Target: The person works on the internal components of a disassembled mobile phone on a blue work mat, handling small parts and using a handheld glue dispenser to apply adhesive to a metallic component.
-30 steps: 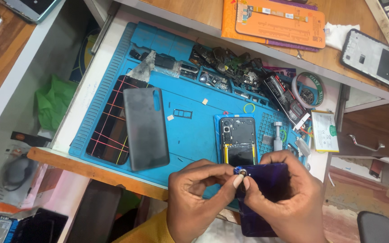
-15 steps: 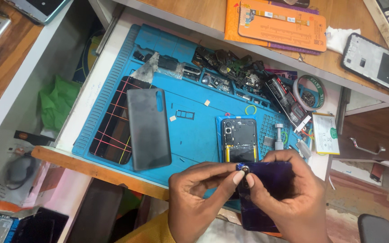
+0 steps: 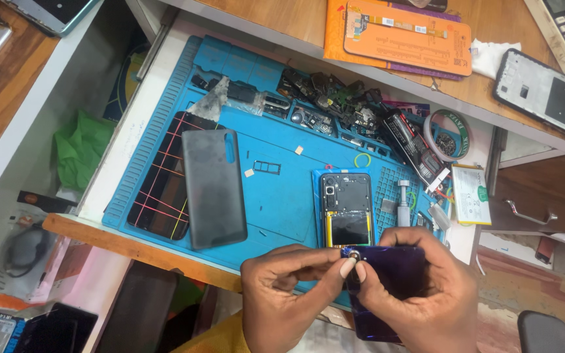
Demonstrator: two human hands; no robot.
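My right hand (image 3: 426,294) holds a glossy purple phone back cover (image 3: 390,281) low in the view, near the front edge of the blue repair mat (image 3: 276,196). My left hand (image 3: 286,287) pinches the cover's top left corner, thumb and forefinger on the small round camera ring (image 3: 353,255). Just beyond my hands an opened phone (image 3: 346,209) lies on the mat with its board and yellow-edged battery bay showing.
A grey back cover (image 3: 214,186) lies over a cracked dark screen (image 3: 161,189) at the mat's left. Small parts, a battery (image 3: 416,147), a tape roll (image 3: 449,134) and a metal tool (image 3: 403,202) crowd the mat's far side. An orange card (image 3: 403,36) and phone frame (image 3: 550,95) rest on the wooden shelf.
My hands and the purple cover have stayed in place while the fingers work slightly at the camera ring. The view has shifted a little.
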